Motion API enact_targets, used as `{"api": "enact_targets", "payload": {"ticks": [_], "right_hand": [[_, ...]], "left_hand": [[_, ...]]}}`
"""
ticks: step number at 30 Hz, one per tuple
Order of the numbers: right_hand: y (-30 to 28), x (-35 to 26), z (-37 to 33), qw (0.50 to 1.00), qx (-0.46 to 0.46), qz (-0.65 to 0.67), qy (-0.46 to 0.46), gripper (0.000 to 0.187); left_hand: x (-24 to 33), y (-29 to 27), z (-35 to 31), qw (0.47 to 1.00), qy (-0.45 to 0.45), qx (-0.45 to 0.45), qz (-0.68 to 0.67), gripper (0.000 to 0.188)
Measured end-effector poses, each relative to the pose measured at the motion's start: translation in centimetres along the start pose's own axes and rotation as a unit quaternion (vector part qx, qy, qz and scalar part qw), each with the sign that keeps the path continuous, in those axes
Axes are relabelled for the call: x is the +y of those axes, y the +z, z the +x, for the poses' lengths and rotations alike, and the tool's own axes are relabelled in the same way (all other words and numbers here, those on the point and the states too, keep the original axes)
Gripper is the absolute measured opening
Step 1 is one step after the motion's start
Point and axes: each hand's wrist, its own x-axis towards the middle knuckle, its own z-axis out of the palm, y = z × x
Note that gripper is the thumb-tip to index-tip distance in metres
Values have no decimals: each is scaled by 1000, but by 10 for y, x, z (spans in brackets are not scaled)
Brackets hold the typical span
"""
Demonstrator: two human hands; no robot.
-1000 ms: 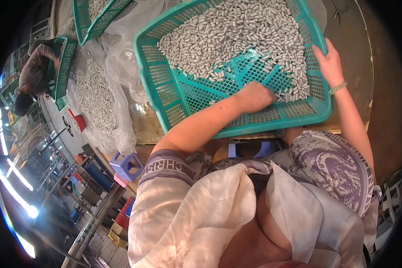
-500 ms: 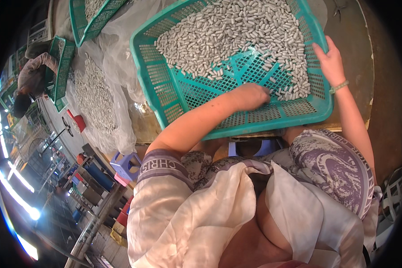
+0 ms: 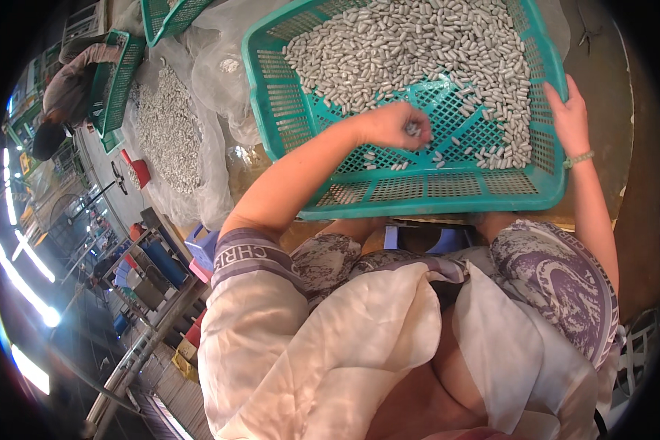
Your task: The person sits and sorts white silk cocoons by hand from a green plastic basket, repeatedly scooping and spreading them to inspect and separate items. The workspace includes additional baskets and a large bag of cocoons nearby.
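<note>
A large green plastic basket point(image 3: 447, 207) with meshed walls sits tilted in front of me. Small grey cylindrical pieces point(image 3: 418, 44) are heaped along its far side and down its right side. Over the bared mesh floor, my left hand point(image 3: 397, 126) is curled, with a few grey pieces point(image 3: 413, 130) showing between its fingers. Several loose pieces point(image 3: 397, 166) lie scattered below that hand. At the basket's right rim, my right hand point(image 3: 570, 121) grips the edge, its thumb on the inner side and the other fingers partly hidden.
On the left, clear plastic sheeting point(image 3: 216, 165) carries another pile of grey pieces point(image 3: 169, 128), with a red scoop point(image 3: 138, 169) beside it. A co-worker point(image 3: 70, 88) bends over another green basket point(image 3: 117, 84). A blue plastic stool point(image 3: 204, 246) stands near my left elbow.
My left hand has moved up and left from the basket's near side, and grey pieces now show in it. Loose pieces lie where it was. My right hand still holds the rim.
</note>
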Motion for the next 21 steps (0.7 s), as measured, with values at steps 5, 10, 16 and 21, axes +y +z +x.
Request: {"api": "enact_targets", "payload": {"ticks": [5,10,16,21], "right_hand": [[0,1,2,1000,-5,-2,0,33],[0,4,3,1000,-14,2,-7,34],[-1,-3,0,1000,-4,-18,-14,33],[-1,-6,0,1000,-5,-19,-16,32]], "left_hand": [[-21,27,-31,971,-48,-12,236,20],[-30,51,-42,968,-2,46,246,16],[-38,18,-52,991,-68,111,-42,14],[-35,17,-49,983,-68,165,30,17]]}}
